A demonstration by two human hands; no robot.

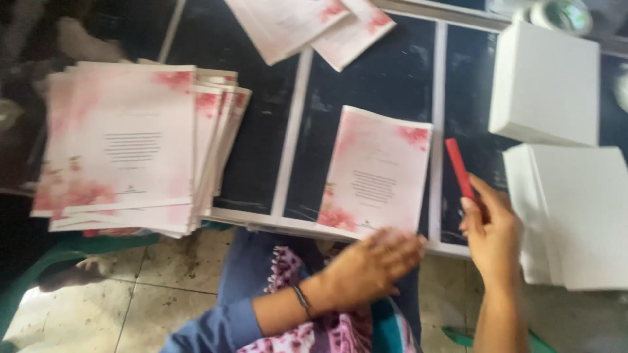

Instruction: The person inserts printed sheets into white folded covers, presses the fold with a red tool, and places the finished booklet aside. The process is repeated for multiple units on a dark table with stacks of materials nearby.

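The left hand (369, 265) lies open and flat at the bottom edge of a pink floral card (378, 171) lying on the dark surface (255, 157); the right hand (494, 235) pinches a red stick (460, 168). The card looks light and thin (probably bendable), best lifted by an edge.

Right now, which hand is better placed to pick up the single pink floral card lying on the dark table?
The left hand, probably. It lies flat at the near edge of the single pink floral card, fingers touching it, and holds nothing. The right hand is beside the card and already grips a thin red stick.
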